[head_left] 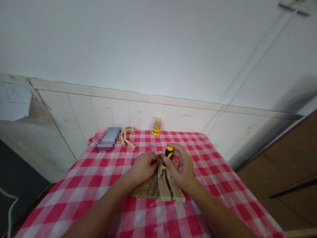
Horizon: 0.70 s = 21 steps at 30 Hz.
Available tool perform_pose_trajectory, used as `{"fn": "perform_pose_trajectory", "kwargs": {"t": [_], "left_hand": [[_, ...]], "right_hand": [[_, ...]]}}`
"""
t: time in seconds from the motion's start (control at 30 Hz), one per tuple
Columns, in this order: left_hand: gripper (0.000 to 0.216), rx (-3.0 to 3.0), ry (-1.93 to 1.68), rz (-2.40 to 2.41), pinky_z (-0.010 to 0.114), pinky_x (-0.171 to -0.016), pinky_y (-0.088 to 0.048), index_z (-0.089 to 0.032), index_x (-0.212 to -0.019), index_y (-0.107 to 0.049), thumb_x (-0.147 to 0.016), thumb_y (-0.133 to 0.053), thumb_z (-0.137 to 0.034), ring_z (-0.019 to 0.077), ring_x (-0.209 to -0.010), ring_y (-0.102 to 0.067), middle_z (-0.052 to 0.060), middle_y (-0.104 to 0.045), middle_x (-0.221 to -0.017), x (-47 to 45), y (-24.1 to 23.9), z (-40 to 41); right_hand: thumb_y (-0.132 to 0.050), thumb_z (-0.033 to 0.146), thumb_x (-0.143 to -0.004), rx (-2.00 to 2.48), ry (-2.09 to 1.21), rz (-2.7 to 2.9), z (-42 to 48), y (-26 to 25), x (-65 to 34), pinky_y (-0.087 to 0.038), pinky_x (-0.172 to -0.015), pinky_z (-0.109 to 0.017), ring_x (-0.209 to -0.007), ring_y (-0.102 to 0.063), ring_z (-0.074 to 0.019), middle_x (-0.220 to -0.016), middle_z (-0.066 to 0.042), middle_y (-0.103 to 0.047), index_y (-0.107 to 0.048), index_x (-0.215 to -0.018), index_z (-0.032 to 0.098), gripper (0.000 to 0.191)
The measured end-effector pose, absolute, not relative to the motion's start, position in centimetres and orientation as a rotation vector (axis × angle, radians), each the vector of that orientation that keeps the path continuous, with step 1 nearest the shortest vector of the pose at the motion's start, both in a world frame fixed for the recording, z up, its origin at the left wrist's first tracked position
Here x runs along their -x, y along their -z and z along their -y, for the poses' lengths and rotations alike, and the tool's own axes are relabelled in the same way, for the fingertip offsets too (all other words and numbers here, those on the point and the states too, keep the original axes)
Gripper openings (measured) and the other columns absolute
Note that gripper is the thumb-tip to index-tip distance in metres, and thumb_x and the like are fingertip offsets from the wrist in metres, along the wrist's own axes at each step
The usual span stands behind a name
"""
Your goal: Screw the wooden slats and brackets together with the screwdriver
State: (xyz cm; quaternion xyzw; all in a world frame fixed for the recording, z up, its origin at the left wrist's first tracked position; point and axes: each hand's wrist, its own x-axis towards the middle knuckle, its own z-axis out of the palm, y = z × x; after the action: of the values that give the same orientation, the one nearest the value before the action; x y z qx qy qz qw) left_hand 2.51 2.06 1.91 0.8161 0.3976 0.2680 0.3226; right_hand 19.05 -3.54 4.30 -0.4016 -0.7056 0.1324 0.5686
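Note:
My right hand (180, 167) is closed round a short screwdriver (167, 156) with a black and yellow handle, its tip pointing down at two pale wooden slats (168, 190) lying side by side on the table. My left hand (145, 166) is closed in a pinch beside the screwdriver's tip, holding something too small to make out. Under both hands lies a brown patterned wooden board (147, 189), with the slats resting on its right part.
The table wears a red and white checked cloth (99, 185). Near its far edge sit curved wooden pieces (127, 137), a small yellow jar (157, 126), a few loose screws (152, 144) and a blurred flat object (107, 138). A white panelled wall stands just behind.

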Motion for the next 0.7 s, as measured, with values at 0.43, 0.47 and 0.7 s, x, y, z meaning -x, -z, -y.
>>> {"fn": "perform_pose_trajectory", "kwargs": {"t": [0.43,0.47,0.7], "left_hand": [[0.028,-2.134,-0.702,-1.063,0.033,-0.082,-0.052,-0.018,-0.096,-0.079,-0.084,-0.054,-0.016,0.0244,-0.092,-0.070,0.008,-0.077,-0.096,-2.6,-2.1,-1.9],[0.028,-2.132,-0.704,-1.066,0.033,-0.082,-0.052,-0.018,-0.096,-0.079,-0.084,-0.053,-0.016,0.0243,-0.092,-0.070,0.008,-0.077,-0.096,-2.5,-2.1,-1.9],[0.025,-2.135,-0.724,-1.057,0.031,-0.082,-0.052,-0.019,-0.089,-0.077,-0.084,-0.053,-0.015,0.0221,-0.091,-0.069,0.007,-0.077,-0.095,-2.5,-2.1,-1.8]], "right_hand": [[-0.066,0.022,-0.090,0.915,-0.303,1.619,3.5,-4.5,-18.7,-0.054,-0.064,-0.029,-0.069,-0.064,-0.0158,-0.088,-0.001,-0.066,-0.057,-0.120,0.026,0.031],[-0.066,0.023,-0.090,0.915,-0.305,1.602,3.4,-4.5,-18.7,-0.054,-0.065,-0.029,-0.070,-0.064,-0.0162,-0.088,-0.001,-0.066,-0.057,-0.119,0.026,0.031],[-0.066,0.026,-0.092,0.996,-0.285,1.416,2.4,-3.7,-18.9,-0.057,-0.072,-0.032,-0.079,-0.071,-0.0183,-0.092,-0.003,-0.072,-0.057,-0.125,0.027,0.034]]}}
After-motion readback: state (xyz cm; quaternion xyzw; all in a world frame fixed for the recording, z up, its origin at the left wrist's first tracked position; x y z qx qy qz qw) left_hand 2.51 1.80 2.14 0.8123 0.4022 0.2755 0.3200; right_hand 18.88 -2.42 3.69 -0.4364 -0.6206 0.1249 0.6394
